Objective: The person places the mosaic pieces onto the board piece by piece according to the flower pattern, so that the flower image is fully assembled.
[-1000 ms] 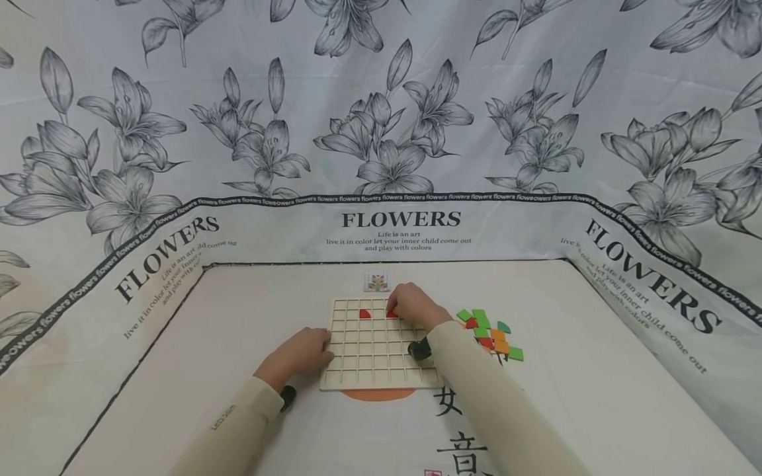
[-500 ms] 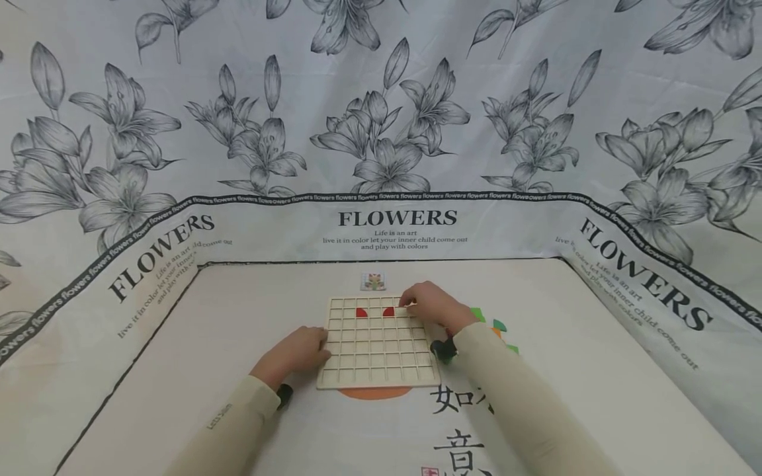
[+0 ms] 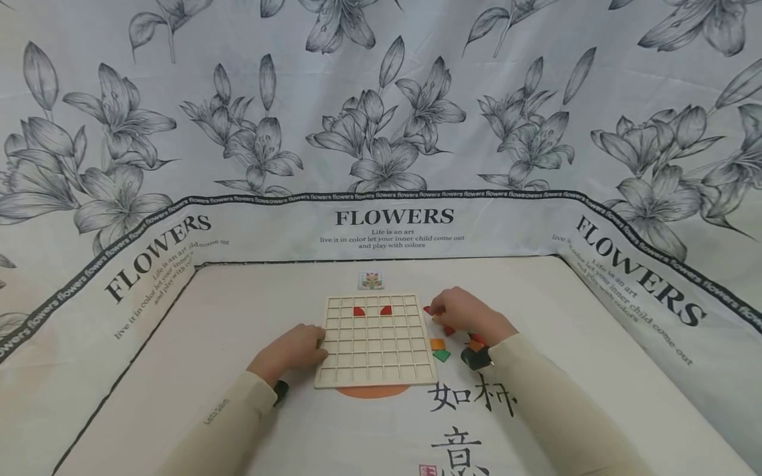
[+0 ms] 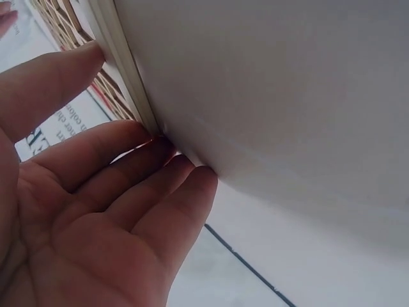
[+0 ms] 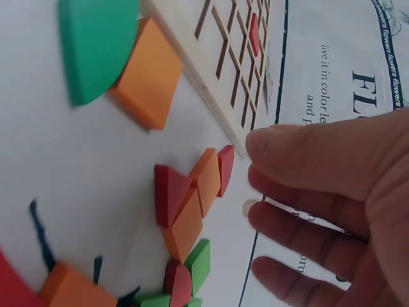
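My left hand (image 3: 293, 352) touches the left edge of a wooden grid board (image 3: 375, 340). In the left wrist view, its thumb and fingertips rest against the board's rim, fingers fairly straight. Two red quarter-round tiles, one on the left (image 3: 358, 311) and one on the right (image 3: 385, 310), lie in the board's second row. My right hand (image 3: 467, 312) hovers by the board's right side, over loose tiles, with nothing visible between its fingers. Near it lie a red tile (image 5: 170, 195), an orange square tile (image 5: 150, 75) and a green rounded tile (image 5: 99, 48). The hand hides part of the pile.
Behind the board lies a small pattern card (image 3: 370, 279). The tablecloth (image 3: 250, 311) bears black characters in front of the loose tiles. A floral curtain (image 3: 387, 132) surrounds the far and side edges.
My right hand has let go of the right red tile on the board and moved right, to the loose tiles, which now lie differently. My left hand stays at the board's edge.
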`<action>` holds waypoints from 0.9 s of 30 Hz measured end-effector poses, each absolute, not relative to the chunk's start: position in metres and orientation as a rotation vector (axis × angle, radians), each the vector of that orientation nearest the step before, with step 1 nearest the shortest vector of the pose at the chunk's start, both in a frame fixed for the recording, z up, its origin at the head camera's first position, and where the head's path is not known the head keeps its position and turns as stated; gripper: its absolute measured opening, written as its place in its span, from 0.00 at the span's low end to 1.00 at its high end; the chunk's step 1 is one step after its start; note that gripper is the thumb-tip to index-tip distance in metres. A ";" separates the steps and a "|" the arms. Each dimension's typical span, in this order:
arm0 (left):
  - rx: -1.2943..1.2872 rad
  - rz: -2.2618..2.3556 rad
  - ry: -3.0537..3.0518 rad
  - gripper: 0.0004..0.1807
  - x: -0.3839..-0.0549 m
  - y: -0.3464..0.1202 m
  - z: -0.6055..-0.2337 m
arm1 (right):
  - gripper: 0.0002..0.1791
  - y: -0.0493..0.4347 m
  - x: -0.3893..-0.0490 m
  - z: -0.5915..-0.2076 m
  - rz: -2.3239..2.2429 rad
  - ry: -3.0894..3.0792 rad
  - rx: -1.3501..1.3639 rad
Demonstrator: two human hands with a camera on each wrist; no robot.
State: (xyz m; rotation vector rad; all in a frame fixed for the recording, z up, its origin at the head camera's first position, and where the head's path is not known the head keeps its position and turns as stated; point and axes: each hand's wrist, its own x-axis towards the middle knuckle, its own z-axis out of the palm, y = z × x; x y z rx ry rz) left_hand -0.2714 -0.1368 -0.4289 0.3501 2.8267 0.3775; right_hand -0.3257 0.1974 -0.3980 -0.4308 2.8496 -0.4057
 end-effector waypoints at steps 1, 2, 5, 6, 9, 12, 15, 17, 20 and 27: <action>0.350 0.377 2.825 0.11 -0.271 -0.137 -0.429 | 0.10 0.199 -0.324 -0.398 -0.381 2.851 -0.420; 0.345 0.379 2.821 0.11 -0.271 -0.138 -0.429 | 0.10 0.201 -0.323 -0.398 -0.358 2.851 -0.408; 0.337 0.371 2.816 0.10 -0.271 -0.139 -0.429 | 0.08 0.206 -0.318 -0.398 -0.296 2.856 -0.367; 0.333 0.367 2.814 0.10 -0.272 -0.139 -0.430 | 0.07 0.207 -0.316 -0.399 -0.289 2.855 -0.352; 0.311 0.366 2.804 0.08 -0.272 -0.140 -0.431 | 0.06 0.210 -0.310 -0.401 -0.284 2.857 -0.310; 0.299 0.364 2.802 0.08 -0.273 -0.140 -0.431 | 0.07 0.210 -0.306 -0.403 -0.289 2.867 -0.278; 0.298 0.363 2.804 0.07 -0.274 -0.140 -0.432 | 0.06 0.209 -0.304 -0.405 -0.294 2.873 -0.256; 0.304 0.362 2.806 0.07 -0.274 -0.140 -0.432 | 0.06 0.209 -0.303 -0.407 -0.298 2.879 -0.243; 0.314 0.357 2.805 0.07 -0.274 -0.139 -0.432 | 0.07 0.208 -0.301 -0.409 -0.304 2.887 -0.227; 0.331 0.338 2.814 0.07 -0.273 -0.138 -0.429 | 0.07 0.205 -0.297 -0.409 -0.293 2.921 -0.203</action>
